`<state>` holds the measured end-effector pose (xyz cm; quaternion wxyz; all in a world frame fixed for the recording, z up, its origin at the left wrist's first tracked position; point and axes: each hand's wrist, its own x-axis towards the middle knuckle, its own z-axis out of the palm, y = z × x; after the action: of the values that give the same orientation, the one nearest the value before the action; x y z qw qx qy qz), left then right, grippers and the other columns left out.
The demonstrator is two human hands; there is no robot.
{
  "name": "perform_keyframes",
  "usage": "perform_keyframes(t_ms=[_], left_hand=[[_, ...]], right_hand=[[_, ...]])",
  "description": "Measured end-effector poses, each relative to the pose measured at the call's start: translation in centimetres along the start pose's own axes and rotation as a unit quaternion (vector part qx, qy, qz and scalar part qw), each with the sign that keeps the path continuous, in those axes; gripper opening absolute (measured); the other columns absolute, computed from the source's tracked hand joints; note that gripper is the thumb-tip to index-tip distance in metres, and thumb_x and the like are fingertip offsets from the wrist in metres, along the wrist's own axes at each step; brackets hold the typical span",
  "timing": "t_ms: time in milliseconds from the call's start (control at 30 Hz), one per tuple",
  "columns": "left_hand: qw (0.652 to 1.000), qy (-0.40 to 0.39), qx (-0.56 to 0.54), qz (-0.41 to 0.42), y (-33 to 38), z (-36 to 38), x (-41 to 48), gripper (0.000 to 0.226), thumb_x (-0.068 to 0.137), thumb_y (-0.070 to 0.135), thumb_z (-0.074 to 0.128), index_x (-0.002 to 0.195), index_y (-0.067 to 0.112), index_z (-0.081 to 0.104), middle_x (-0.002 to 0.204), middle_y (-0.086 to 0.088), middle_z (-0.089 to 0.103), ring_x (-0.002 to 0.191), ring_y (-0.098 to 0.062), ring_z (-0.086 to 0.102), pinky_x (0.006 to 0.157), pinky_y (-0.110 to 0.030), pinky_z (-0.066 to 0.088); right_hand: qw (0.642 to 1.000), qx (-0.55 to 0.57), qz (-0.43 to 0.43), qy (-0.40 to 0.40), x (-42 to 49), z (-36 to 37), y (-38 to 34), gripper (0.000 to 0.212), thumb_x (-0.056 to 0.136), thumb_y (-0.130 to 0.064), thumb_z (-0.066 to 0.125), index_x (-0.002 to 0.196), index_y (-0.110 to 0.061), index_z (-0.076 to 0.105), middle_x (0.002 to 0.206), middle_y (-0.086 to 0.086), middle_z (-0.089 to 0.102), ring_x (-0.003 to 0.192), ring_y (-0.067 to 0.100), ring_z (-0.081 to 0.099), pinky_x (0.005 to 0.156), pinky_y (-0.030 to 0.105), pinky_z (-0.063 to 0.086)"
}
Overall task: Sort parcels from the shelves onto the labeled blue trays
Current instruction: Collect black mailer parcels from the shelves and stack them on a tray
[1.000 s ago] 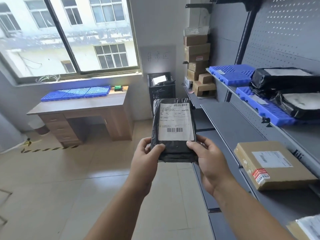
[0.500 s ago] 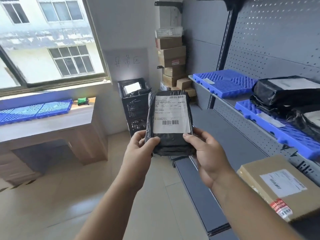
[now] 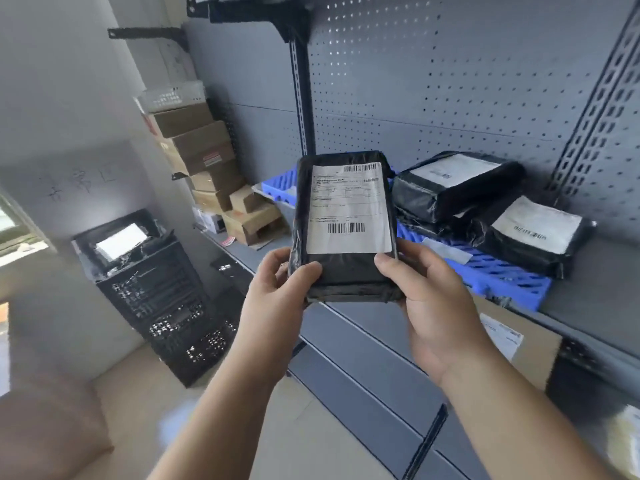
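Note:
I hold a black plastic-wrapped parcel (image 3: 346, 268) with a white barcode label upright in front of me. My left hand (image 3: 277, 299) grips its lower left edge and my right hand (image 3: 433, 299) grips its lower right edge, thumbs on the front. Behind it, on the upper shelf, a blue tray (image 3: 502, 278) carries two black parcels (image 3: 450, 185) with white labels. A second blue tray (image 3: 277, 185) shows to the left, mostly hidden by the held parcel.
A grey pegboard shelf unit (image 3: 450, 81) fills the right side. A brown box parcel (image 3: 519, 341) lies on the lower shelf. Stacked cardboard boxes (image 3: 204, 161) stand at the shelf's far end. A black crate (image 3: 166, 289) sits on the floor at left.
My view has swung right, off the window and desk and onto the shelves. The parcel stays held in both hands and is now in front of the blue trays.

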<state>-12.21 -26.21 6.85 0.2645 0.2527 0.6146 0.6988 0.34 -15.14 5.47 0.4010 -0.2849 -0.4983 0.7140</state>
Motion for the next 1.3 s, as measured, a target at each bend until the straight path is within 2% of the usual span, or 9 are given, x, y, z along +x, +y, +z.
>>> perform_keyframes(t_ms=[100,233,367,567,667,767,867,1000,1300], left_hand=[[0.999,-0.036,-0.003,0.006,0.4,3.8,3.1,0.017,0.086,0.022,0.07,0.102,0.024,0.07,0.092,0.002,0.078,0.086,-0.019,0.07,0.106,-0.055,0.048],[0.995,-0.096,-0.013,0.026,0.5,9.2,6.2,0.014,0.089,0.018,0.07,0.103,0.022,0.069,0.088,0.006,0.078,0.083,-0.013,0.071,0.107,-0.049,0.05],[0.988,-0.149,-0.015,0.035,0.1,13.8,8.0,0.025,0.079,0.03,0.071,0.103,0.025,0.069,0.099,-0.003,0.079,0.101,-0.03,0.071,0.108,-0.05,0.048],[0.975,-0.217,0.006,0.037,-0.7,19.1,9.7,0.009,0.095,0.024,0.067,0.092,0.032,0.069,0.078,0.015,0.072,0.071,-0.002,0.064,0.08,-0.028,0.047],[0.964,-0.258,0.028,0.053,-0.9,20.7,10.8,0.004,0.094,0.032,0.066,0.098,0.031,0.068,0.084,0.01,0.072,0.074,-0.004,0.063,0.08,-0.027,0.05],[0.951,-0.298,0.052,0.069,-1.4,21.6,11.8,0.008,0.094,0.037,0.065,0.097,0.03,0.065,0.074,0.004,0.06,0.065,-0.009,0.052,0.066,-0.02,0.047],[0.938,-0.329,0.078,0.075,-1.9,22.1,12.8,0.009,0.096,0.036,0.064,0.092,0.028,0.061,0.064,0.011,0.047,0.057,-0.007,0.043,0.051,-0.011,0.04],[0.923,-0.353,0.12,0.089,-2.5,22.5,14.1,0.015,0.095,0.039,0.063,0.092,0.025,0.061,0.067,0.007,0.051,0.058,-0.008,0.045,0.052,-0.011,0.04],[0.912,-0.366,0.159,0.095,-2.7,24.1,14.8,0.01,0.097,0.04,0.058,0.098,0.03,0.063,0.082,-0.006,0.067,0.064,-0.017,0.06,0.059,-0.024,0.05]], right_hand=[[0.999,-0.002,-0.035,0.039,2.4,-2.3,-1.6,0.035,0.079,-0.025,0.075,0.114,-0.021,0.073,0.113,0.002,0.077,0.112,0.026,0.07,0.106,0.055,0.049],[0.993,-0.021,-0.079,0.083,5.0,-6.0,-4.1,0.028,0.088,-0.019,0.071,0.116,-0.021,0.072,0.113,-0.002,0.077,0.111,0.019,0.071,0.1,0.044,0.051],[0.986,-0.033,-0.109,0.119,6.3,-9.7,-6.1,0.027,0.094,-0.012,0.063,0.117,-0.02,0.072,0.112,-0.003,0.077,0.109,0.015,0.071,0.09,0.035,0.052],[0.967,-0.063,-0.137,0.207,7.0,-13.4,-7.5,0.031,0.087,-0.021,0.065,0.116,-0.02,0.073,0.114,0.001,0.077,0.112,0.022,0.071,0.106,0.054,0.049],[0.957,-0.076,-0.136,0.245,7.4,-14.3,-7.9,0.036,0.083,-0.026,0.063,0.118,-0.022,0.072,0.116,0.0,0.076,0.112,0.023,0.07,0.105,0.055,0.05],[0.943,-0.091,-0.136,0.29,7.9,-14.5,-8.1,0.036,0.082,-0.025,0.061,0.116,-0.023,0.073,0.114,-0.001,0.077,0.109,0.022,0.072,0.103,0.055,0.051],[0.932,-0.111,-0.126,0.321,8.4,-14.5,-7.9,0.032,0.085,-0.023,0.06,0.115,-0.025,0.073,0.113,-0.003,0.077,0.108,0.021,0.072,0.102,0.056,0.051],[0.912,-0.125,-0.114,0.373,8.9,-14.4,-7.3,0.022,0.094,-0.016,0.06,0.106,-0.028,0.074,0.105,-0.01,0.078,0.104,0.015,0.072,0.096,0.044,0.055],[0.884,-0.164,-0.076,0.431,9.5,-14.6,-7.2,0.02,0.091,-0.023,0.063,0.1,-0.036,0.074,0.098,-0.017,0.077,0.099,0.011,0.071,0.098,0.048,0.054]])
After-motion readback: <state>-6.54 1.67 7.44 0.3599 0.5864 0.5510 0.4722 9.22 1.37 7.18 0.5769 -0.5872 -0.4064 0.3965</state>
